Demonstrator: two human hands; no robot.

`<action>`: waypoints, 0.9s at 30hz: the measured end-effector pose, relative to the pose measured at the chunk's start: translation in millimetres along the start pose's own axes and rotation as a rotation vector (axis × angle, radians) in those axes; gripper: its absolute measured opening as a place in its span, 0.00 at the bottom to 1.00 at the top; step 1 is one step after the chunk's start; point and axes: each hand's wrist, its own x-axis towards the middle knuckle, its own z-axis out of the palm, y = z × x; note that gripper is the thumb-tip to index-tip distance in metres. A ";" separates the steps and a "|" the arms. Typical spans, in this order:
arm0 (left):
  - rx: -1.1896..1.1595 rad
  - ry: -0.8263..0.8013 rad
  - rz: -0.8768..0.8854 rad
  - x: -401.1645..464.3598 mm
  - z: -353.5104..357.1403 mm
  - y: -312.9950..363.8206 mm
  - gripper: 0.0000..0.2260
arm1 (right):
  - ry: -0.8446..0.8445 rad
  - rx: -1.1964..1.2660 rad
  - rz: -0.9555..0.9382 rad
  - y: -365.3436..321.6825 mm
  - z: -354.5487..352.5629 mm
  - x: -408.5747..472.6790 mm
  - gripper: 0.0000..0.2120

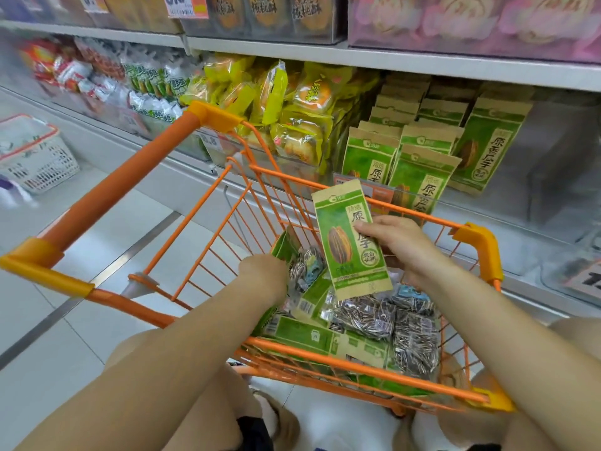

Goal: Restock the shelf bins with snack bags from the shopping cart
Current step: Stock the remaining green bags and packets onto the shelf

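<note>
While right hand (401, 245) pinches green bag (353, 242), left hand (265, 275) reaches into cart (325, 356)

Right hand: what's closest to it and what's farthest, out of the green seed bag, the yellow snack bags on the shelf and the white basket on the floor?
From the right hand:
1. Green seed bag, held in that hand over the cart.
2. Yellow snack bags, up on the shelf behind the cart, to the left.
3. White basket, on the floor at the far left.
</note>
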 end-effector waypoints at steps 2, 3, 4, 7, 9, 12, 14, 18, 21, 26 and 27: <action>0.052 -0.067 0.029 -4.3 0.7 1.2 0.06 | 0.003 0.027 -0.010 1.6 -1.9 0.4 0.06; 0.035 -0.077 0.026 -4.8 1.3 0.0 0.08 | 0.005 0.036 -0.013 3.6 -2.9 1.3 0.06; -0.005 -0.065 0.013 -5.3 1.0 -1.4 0.11 | 0.004 0.046 -0.010 3.9 -3.2 0.0 0.05; -0.182 0.029 -0.030 -7.3 -3.1 -9.6 0.11 | 0.009 0.057 -0.043 5.1 -4.1 -2.4 0.05; -0.372 0.100 -0.061 -8.1 -8.1 -21.9 0.10 | 0.081 0.037 -0.135 4.4 -3.4 -4.8 0.02; -0.984 0.205 -0.078 -13.8 -23.2 -41.2 0.10 | 0.262 -0.101 -0.326 4.6 -2.7 -7.4 0.03; -1.504 0.266 -0.012 -23.0 -37.0 -42.8 0.07 | 0.322 -0.090 -0.354 4.5 -2.8 -10.0 0.03; -1.825 0.275 0.165 -39.9 -58.1 -28.5 0.06 | 0.371 0.003 -0.279 4.7 -5.7 -11.5 0.20; -1.915 0.241 0.261 -40.8 -66.4 -10.4 0.08 | 0.307 0.092 -0.283 3.3 -3.8 -12.1 0.10; -1.726 0.655 0.057 -21.3 -64.9 24.5 0.13 | 0.154 0.245 -0.171 7.6 0.5 -11.5 0.07; -1.585 0.767 0.020 -17.7 -63.2 29.0 0.12 | 0.149 0.263 -0.164 8.3 0.6 -11.7 0.06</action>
